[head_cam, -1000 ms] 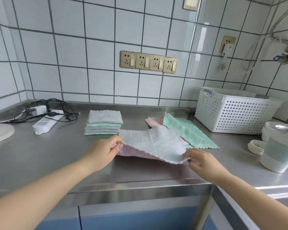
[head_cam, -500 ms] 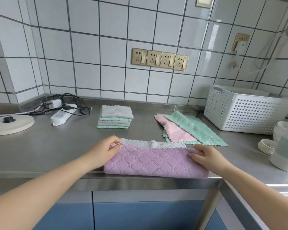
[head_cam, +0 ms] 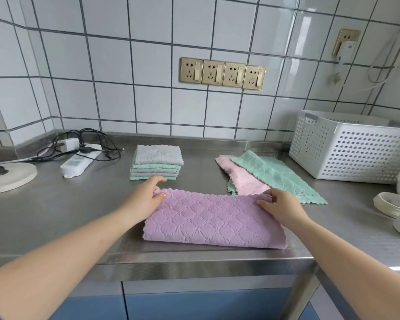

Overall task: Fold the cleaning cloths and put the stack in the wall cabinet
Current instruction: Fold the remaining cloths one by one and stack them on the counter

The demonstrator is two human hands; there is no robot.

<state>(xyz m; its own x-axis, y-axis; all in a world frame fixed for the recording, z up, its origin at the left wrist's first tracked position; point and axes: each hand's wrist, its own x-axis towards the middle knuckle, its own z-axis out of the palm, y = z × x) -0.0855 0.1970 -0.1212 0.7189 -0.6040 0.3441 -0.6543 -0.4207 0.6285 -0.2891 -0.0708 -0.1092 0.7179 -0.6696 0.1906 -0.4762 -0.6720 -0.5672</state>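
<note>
A purple quilted cloth lies folded in half near the front edge of the steel counter. My left hand pinches its far left corner, and my right hand pinches its far right corner. Behind it stands a stack of folded grey and green cloths. To the right lie unfolded cloths, a pink one under a green one. No wall cabinet is in view.
A white perforated basket stands at the back right. White dishes and a pale cup sit at the right edge. A power strip with black cables and a round white kettle base lie at the left.
Both hands brought the cloth's near edge over to the far edge, folding it in half with the purple side up. The view has shifted closer and a little left.
</note>
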